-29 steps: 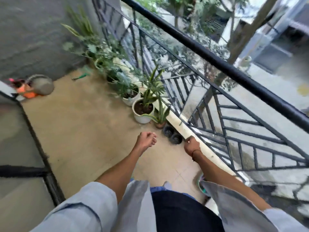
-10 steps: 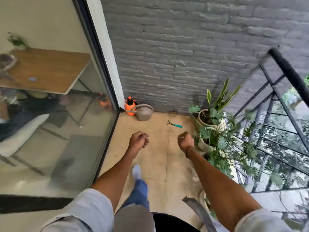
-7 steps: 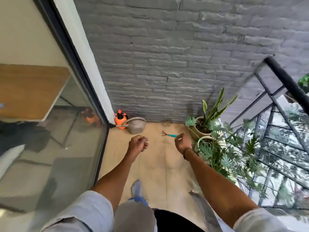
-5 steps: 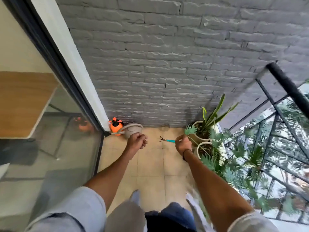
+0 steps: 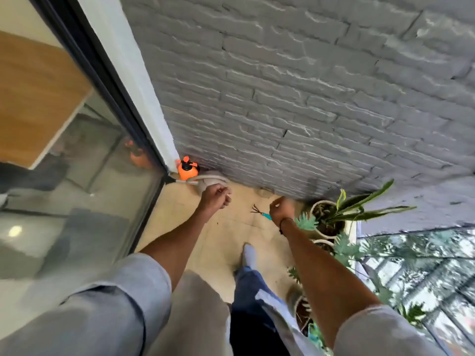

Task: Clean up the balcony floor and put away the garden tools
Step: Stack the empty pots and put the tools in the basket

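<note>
Closing on the far wall since a moment ago, the person now has the tools near both fists. One orange spray bottle (image 5: pixel 188 170) and one grey watering can (image 5: pixel 208 181) sit just beyond the left hand (image 5: pixel 215 200), clenched on nothing. One teal-handled claw rake (image 5: pixel 261 212) lies on the tan tile floor (image 5: pixel 226 242) just left of the right hand (image 5: pixel 282 209), likewise clenched empty; pickup looks imminent.
</note>
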